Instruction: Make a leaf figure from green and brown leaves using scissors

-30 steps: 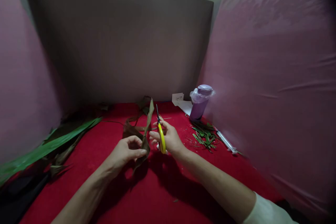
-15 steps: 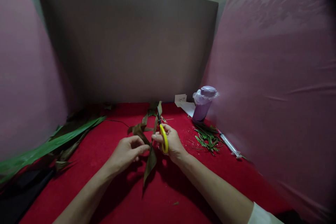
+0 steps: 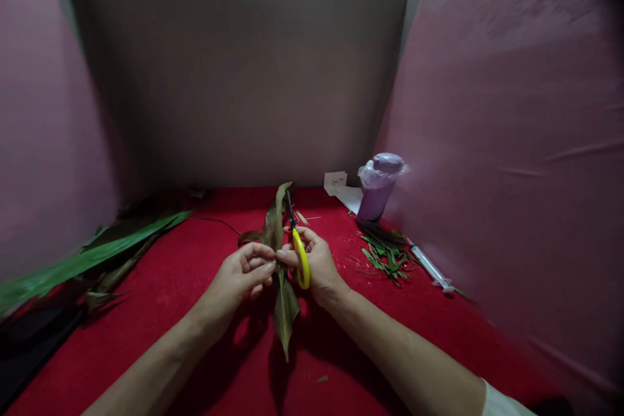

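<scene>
A long, dull green-brown leaf [image 3: 286, 309] runs lengthwise between my hands, its pointed tip toward me. My left hand [image 3: 246, 273] pinches the leaf's left edge between thumb and fingers. Yellow-handled scissors [image 3: 302, 260] sit in my right hand [image 3: 316, 263], their dark blades pointing away from me alongside the leaf. The thumb of that hand also presses on the leaf, close to the left fingertips. A curled brown part of a leaf [image 3: 249, 238] lies just beyond my left hand.
Green leaf cuttings [image 3: 389, 255] are piled at the right beside a syringe [image 3: 431, 268]. Behind them stand a purple bottle [image 3: 376, 195] with clear plastic around its top and a white card [image 3: 335, 182]. Long green leaves [image 3: 97, 264] and a dark cloth [image 3: 39, 344] lie at the left on red cloth [image 3: 170, 266].
The leaf has turned and spread, showing a broader face. My hands have come together on it, and the right thumb now rests against it near the left fingertips.
</scene>
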Tool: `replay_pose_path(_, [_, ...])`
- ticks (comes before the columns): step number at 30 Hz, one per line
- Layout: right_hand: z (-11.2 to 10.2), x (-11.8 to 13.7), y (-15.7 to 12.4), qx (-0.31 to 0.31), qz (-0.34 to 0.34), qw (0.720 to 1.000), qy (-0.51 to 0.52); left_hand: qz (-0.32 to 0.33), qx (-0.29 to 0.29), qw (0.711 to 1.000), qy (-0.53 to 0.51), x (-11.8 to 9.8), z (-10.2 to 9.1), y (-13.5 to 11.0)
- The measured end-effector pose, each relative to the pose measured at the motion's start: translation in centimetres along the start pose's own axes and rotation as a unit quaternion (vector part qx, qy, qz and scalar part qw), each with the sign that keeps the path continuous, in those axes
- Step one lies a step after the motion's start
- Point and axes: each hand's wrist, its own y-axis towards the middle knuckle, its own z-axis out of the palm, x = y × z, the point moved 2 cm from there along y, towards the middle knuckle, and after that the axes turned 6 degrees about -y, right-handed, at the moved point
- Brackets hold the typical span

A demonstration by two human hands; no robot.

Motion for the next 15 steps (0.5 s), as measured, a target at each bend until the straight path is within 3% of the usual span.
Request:
replay_pose_path(5, [0.23, 0.13, -0.31, -0.008, -0.024, 0.999, -0.03, -0.047, 0.001, 0.998, -0.051, 0.46, -0.27, -0.06])
replay_pose_path(15, [0.66, 0.57, -0.84, 0.007, -0.067, 0.997, -0.038, -0.083, 0.02, 0.996, -0.039, 1.09, -0.29, -0.38])
